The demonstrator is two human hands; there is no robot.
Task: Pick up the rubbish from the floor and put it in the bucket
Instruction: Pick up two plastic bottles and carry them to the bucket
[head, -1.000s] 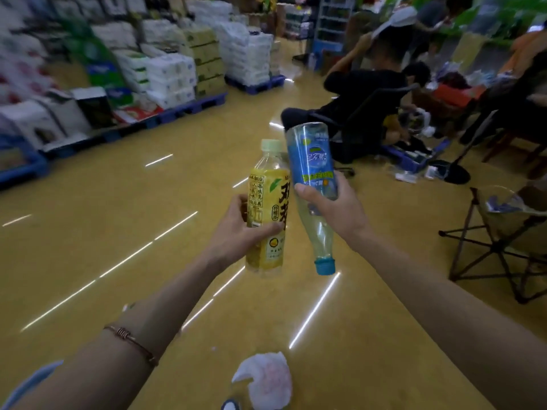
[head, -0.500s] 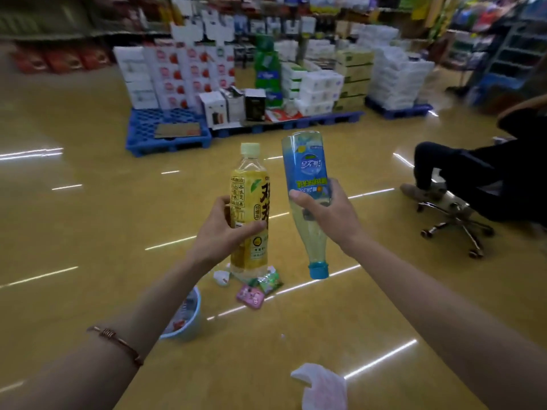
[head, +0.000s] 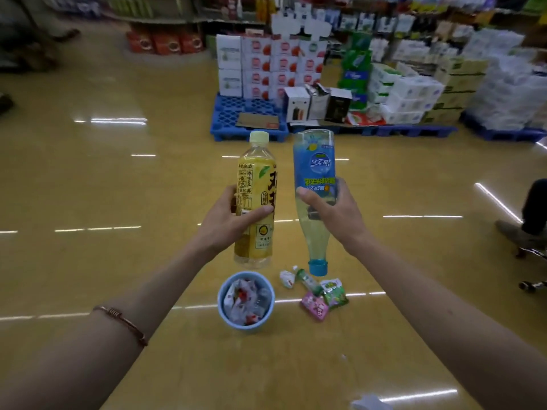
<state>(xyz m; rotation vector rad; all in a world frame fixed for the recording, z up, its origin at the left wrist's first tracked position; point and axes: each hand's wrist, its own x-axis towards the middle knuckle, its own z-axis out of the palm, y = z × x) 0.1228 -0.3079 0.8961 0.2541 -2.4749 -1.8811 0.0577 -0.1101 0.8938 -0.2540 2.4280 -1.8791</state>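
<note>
A: Count of bottles?
B: Two, both held up in the air above the floor point(head: 88, 187). The left hand point(head: 228, 223) is wrapped tight around the yellow-labelled bottle point(head: 256, 199), which stands upright with its pale cap on top. The right hand point(head: 334, 214) is clamped on the blue-labelled bottle point(head: 315, 173), which is upside down, blue cap pointing at the floor. The two bottles are just beside each other, not clearly touching.

A: Bucket?
B: One small light-blue bucket point(head: 246, 326), standing on the floor below and between the hands. It already holds crumpled wrappers; number inside cannot be told.

A: Loose rubbish on the floor?
B: A cluster just right of the bucket. I count four pieces: one white wrapper point(head: 287, 278), one long green wrapper point(head: 309, 282), one green packet point(head: 334, 292) and one pink packet point(head: 315, 307). The pink and green packets touch. One more pale scrap point(head: 368, 403) lies at the bottom edge, well apart from the cluster; too blurred to name.

A: Anything else?
B: One copper-coloured bracelet point(head: 124, 322) on the left forearm. Blue pallets point(head: 248, 119) with stacked boxes in the background. A seated person's leg point(head: 535, 208) at the right edge.
</note>
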